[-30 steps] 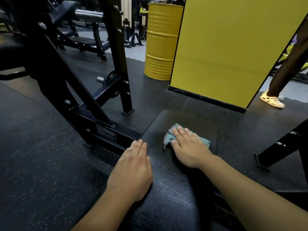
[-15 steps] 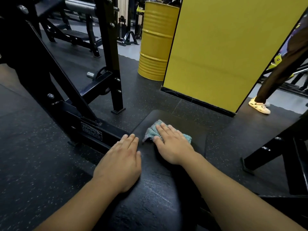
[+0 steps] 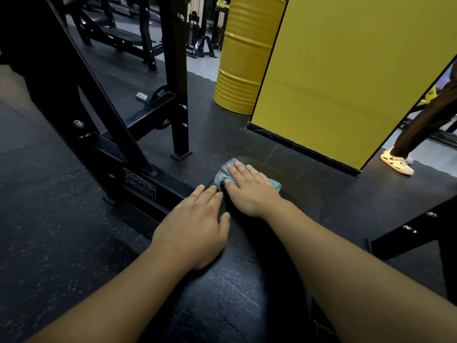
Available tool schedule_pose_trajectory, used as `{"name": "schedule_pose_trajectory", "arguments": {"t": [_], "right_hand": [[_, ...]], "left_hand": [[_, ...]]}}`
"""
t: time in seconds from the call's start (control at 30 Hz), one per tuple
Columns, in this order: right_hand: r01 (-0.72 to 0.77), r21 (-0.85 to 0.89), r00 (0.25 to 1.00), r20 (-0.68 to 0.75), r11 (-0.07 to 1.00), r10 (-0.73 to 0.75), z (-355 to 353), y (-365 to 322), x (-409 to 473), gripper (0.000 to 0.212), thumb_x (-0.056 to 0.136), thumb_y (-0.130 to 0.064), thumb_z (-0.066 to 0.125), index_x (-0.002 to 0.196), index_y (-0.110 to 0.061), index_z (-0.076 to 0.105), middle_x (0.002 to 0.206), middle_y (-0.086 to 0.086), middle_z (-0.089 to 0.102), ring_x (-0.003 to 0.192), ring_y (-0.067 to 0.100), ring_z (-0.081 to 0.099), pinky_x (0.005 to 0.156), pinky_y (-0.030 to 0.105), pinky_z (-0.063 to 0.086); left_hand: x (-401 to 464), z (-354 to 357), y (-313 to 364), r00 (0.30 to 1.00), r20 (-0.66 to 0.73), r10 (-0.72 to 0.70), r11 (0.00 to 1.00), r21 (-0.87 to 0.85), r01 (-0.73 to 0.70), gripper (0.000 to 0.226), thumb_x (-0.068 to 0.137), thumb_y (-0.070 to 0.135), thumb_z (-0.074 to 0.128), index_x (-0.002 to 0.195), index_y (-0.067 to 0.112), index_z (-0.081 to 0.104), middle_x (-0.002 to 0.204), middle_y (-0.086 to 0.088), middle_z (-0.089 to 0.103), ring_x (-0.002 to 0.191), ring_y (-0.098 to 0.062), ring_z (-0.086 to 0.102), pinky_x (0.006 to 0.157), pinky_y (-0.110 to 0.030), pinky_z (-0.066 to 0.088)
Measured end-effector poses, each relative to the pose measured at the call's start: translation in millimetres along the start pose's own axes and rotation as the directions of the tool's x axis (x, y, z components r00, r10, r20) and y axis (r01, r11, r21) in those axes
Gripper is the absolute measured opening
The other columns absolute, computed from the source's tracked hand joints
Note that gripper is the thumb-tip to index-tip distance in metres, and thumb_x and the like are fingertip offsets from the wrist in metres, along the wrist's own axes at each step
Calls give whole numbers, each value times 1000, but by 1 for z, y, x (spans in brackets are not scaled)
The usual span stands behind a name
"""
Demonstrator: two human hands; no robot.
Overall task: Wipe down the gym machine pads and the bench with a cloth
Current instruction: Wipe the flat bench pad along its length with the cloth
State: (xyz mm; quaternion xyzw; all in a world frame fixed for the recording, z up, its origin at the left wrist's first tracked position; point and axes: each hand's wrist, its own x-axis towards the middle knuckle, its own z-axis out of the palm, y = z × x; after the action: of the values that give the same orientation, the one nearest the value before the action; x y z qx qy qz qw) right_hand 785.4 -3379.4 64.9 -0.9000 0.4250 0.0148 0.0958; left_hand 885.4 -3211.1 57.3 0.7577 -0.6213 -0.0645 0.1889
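Dark speckled rubber flooring (image 3: 49,219) spreads all around the black bench pad (image 3: 235,280), which runs from the bottom of the view away from us to a rounded far end. We see our right hand (image 3: 249,191) lying flat near that far end, its straight fingers (image 3: 243,170) slightly spread and pressing a teal cloth (image 3: 223,175) down onto the pad. The cloth is bunched under the palm, with its striped edge showing beyond the fingertips at the pad's far left corner and a small corner sticking out on the right side of the hand. Our left hand (image 3: 195,224) rests flat on the left edge of the bench pad, just nearer to us than the cloth, fingers straight and held close together, the thumb lying along the pad; its fingertips come almost up to the cloth, and we cannot tell whether they touch it.

Left of the bench pad stands a black machine frame (image 3: 118,154) with slanted steel members, bolts and a white-lettered label (image 3: 139,187) on its base rail. Beyond the pad's far end rises a yellow wall panel (image 3: 346,70) with a black base strip, and a yellow drum (image 3: 244,58) stands to the left of that panel. Past the panel's right edge we see another person's dark trouser leg (image 3: 425,125) and a pale shoe (image 3: 397,164) on the floor. Right of the bench pad, a second black frame leg (image 3: 415,229) slants down to the floor.
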Motion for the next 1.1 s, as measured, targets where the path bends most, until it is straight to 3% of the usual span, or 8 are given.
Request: {"name": "schedule_pose_trajectory", "arguments": {"t": [0.23,0.5,0.73,1.1], "right_hand": [[-1,36,1000,-8,999,2,-1,0,22,65,106,-60,18,165,-35,9,173,-13,0,160,14,-3,128,40,-1],[-208,0,978,13,978,208,-8,92,-62,65,107,-57,14,166,-32,3,173,-10,-4,159,14,-4,128,37,0],[-285,-9,959,-1,958,285,-3,96,-70,66,107,-56,12,166,-28,0,173,-6,-8,160,17,-8,129,42,-2],[-146,15,989,3,989,146,-5,35,14,65,106,-57,12,166,-32,3,174,-7,-5,160,18,-5,129,42,-3]], "left_hand": [[0,1,-5,1000,21,-5,1000,14,5,65,107,52,25,165,24,17,172,10,12,158,-8,1,129,-29,5],[-2,-2,-6,999,37,-17,1000,15,17,65,106,54,23,165,27,16,172,13,10,158,-6,0,127,-29,6],[-1,-2,1,999,38,-5,1000,13,5,64,107,51,23,165,24,16,172,10,11,159,-8,1,128,-29,5],[-1,0,3,1000,9,4,999,48,-5,63,108,50,23,165,24,17,172,9,12,159,-9,1,126,-27,2]]}}
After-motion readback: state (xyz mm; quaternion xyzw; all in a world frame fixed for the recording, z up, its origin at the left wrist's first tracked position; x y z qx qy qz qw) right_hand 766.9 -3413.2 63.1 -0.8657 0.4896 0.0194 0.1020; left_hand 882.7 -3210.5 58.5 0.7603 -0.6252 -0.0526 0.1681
